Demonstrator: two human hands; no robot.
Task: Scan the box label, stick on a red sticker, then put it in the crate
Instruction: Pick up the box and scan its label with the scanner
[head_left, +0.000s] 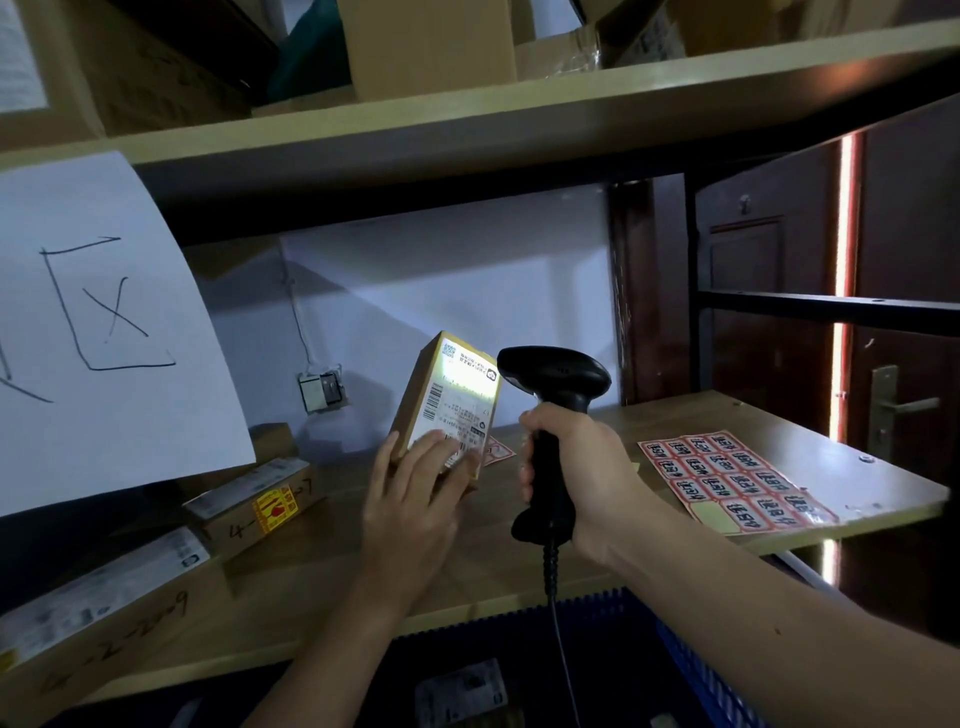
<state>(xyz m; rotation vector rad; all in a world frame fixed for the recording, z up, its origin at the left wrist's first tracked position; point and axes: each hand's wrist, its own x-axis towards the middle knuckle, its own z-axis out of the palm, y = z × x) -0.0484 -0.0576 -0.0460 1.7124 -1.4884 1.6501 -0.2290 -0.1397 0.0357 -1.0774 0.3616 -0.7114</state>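
A wooden shelf (311, 582) runs across the middle of the frame, its front edge falling toward the lower left. At lower left two cardboard boxes lie on it: a long box (88, 618) with a white label and handwriting on its side, and just behind it a smaller box (254, 506) with a yellow-and-red sticker. At right of centre a red sticker sheet (727, 480) lies flat near the shelf's right end, one cell at its near edge bare. A single red sticker (497, 451) lies at centre, partly hidden. An upper shelf (519, 109) crosses the top of the frame, carrying cardboard boxes (426, 41).
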